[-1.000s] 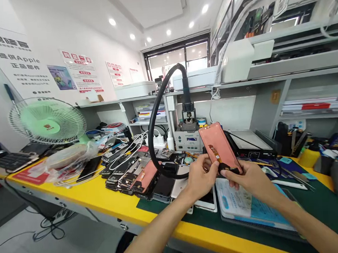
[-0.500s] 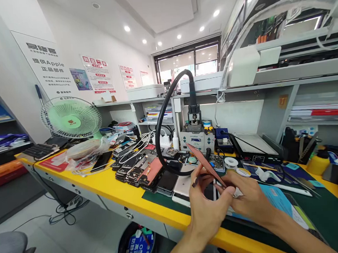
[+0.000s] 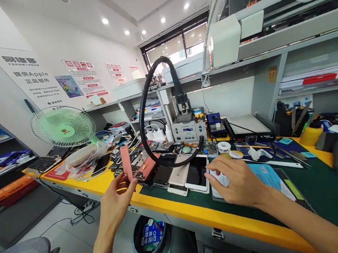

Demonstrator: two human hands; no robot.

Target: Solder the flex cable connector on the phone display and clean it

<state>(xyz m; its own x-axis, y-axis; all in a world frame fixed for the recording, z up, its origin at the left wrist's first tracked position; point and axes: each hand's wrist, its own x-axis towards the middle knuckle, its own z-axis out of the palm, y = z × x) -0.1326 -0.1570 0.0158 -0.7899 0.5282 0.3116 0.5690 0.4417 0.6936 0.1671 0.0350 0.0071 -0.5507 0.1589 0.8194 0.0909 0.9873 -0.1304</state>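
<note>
a pink-backed phone display panel (image 3: 126, 164) is held edge-on at lower left of the frame, long axis nearly upright, its lower end clamped in the left hand (image 3: 114, 197), while the right hand (image 3: 233, 183), well apart, is laid on a white item (image 3: 216, 179) on the green mat (image 3: 321, 193), its grip untellable.

Bench: workbench (image 3: 83, 190) runs left to right, below a window (image 3: 175, 45).
Left end: desk fan (image 3: 62, 126) behind a keyboard (image 3: 44, 163).
Middle: phones (image 3: 178, 176) side by side on a work mat (image 3: 320, 185); rework station (image 3: 186, 131) behind them.
Right: preheater plate (image 3: 250, 126) beside the station, under a shelf (image 3: 294, 52).
Below: waste bin (image 3: 149, 235) under the bench edge.
Hands: left hand (image 3: 115, 203) before the bench edge, gripping a display panel (image 3: 126, 163); right hand (image 3: 233, 183) over the mat, just right of the phones.
</note>
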